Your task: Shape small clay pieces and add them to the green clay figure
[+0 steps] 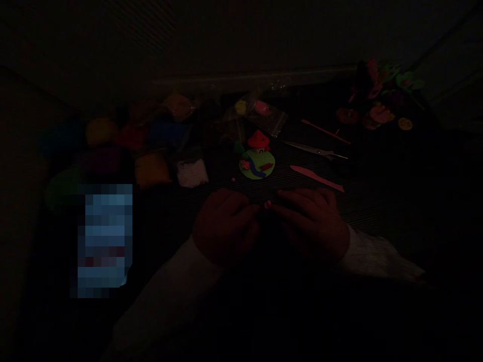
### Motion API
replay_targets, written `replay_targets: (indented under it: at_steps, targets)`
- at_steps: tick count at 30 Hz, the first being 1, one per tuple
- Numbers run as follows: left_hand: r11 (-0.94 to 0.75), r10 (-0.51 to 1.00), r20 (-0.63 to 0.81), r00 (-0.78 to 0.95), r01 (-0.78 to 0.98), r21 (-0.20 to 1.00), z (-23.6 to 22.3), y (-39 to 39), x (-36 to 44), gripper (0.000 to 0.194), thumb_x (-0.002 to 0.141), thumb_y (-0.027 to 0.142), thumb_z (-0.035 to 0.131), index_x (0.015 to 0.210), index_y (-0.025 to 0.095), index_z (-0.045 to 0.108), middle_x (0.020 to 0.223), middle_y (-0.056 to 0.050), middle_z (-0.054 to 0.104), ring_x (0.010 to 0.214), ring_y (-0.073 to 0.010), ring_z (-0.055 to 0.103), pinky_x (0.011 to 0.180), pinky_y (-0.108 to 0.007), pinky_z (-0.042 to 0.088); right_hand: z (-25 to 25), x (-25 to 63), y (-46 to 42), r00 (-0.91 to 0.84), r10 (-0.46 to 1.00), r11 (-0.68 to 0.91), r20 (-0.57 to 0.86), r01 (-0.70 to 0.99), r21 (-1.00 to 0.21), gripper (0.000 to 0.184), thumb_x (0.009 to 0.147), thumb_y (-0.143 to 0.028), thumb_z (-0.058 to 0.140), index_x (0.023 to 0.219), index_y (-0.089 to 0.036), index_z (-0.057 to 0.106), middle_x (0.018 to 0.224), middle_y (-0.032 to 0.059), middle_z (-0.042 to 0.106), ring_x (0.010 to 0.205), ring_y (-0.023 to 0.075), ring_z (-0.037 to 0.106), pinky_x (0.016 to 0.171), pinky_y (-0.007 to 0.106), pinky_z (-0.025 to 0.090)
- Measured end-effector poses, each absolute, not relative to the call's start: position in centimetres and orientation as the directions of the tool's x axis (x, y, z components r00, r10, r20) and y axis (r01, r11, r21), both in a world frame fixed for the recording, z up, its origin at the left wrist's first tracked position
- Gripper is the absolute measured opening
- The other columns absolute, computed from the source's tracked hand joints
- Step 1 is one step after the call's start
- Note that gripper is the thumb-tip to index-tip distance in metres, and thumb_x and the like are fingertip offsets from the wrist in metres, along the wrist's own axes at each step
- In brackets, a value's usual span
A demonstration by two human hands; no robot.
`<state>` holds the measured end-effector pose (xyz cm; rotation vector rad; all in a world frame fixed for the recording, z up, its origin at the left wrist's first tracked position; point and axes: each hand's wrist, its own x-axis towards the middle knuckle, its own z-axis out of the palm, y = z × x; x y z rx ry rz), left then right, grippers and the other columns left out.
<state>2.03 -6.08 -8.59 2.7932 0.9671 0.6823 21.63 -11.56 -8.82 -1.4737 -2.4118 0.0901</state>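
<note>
The picture is very dark. My left hand (228, 226) is closed, its fingers bent and pressed together; whether anything is in them is hidden. Facing it, my right hand (316, 221) pinches a small pink clay piece (267, 204) at its fingertips, close to the left fingertips. Just beyond the hands stands a little clay scene on a round green base (257, 173), with a red-roofed mushroom house (258, 141) on top. A tiny pink clay ball (233, 179) lies on the dark table in front of my left hand.
A pink modelling knife (317, 178), scissors (319, 151) and a thin pink tool (326, 131) lie beyond my right hand. Bags of coloured clay, one white (192, 172), spread at the left. A lit, blurred screen (107, 236) is nearer. Clay figures (379, 114) stand back right.
</note>
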Motion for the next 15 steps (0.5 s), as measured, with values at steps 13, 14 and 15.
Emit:
replay_targets:
  at_steps: [13,14,15]
  targets:
    - [-0.764,0.638,0.411,0.651,0.604,0.229,-8.44,-6.02,2.07,0.015,0.069,0.018,0.051,0.076,0.013,0.063,0.069,-0.006,0.057,0.066,-0.0173,0.046,0.058,-0.032,0.041,-9.01,21.22,-11.43,-0.431,0.877,0.47,0.212,0.862,-0.192,0.036,0.079,-0.028,0.045,0.115,-0.025,0.047,0.123,0.0047,0.044,0.105,0.0217,0.04,0.083,0.043,0.026]
    - [-0.763,0.639,0.411,0.651,0.603,0.232,-8.44,-6.02,2.06,0.015,0.069,0.018,0.051,0.076,0.013,0.063,0.069,-0.006,0.057,0.066,-0.0173,0.046,0.059,-0.032,0.041,-9.01,21.17,-11.44,-0.429,0.879,0.467,0.208,0.863,-0.192,0.036,0.08,-0.029,0.045,0.115,-0.025,0.047,0.123,0.0046,0.044,0.105,0.0216,0.04,0.083,0.043,0.026]
    - [-0.764,0.638,0.411,0.651,0.601,0.234,-8.44,-6.02,2.06,0.015,0.069,0.018,0.051,0.076,0.013,0.064,0.069,-0.006,0.057,0.066,-0.0174,0.046,0.059,-0.032,0.041,-9.0,21.13,-11.46,-0.429,0.88,0.465,0.202,0.864,-0.191,0.036,0.08,-0.029,0.044,0.116,-0.025,0.047,0.123,0.0045,0.043,0.106,0.0217,0.04,0.083,0.044,0.026]
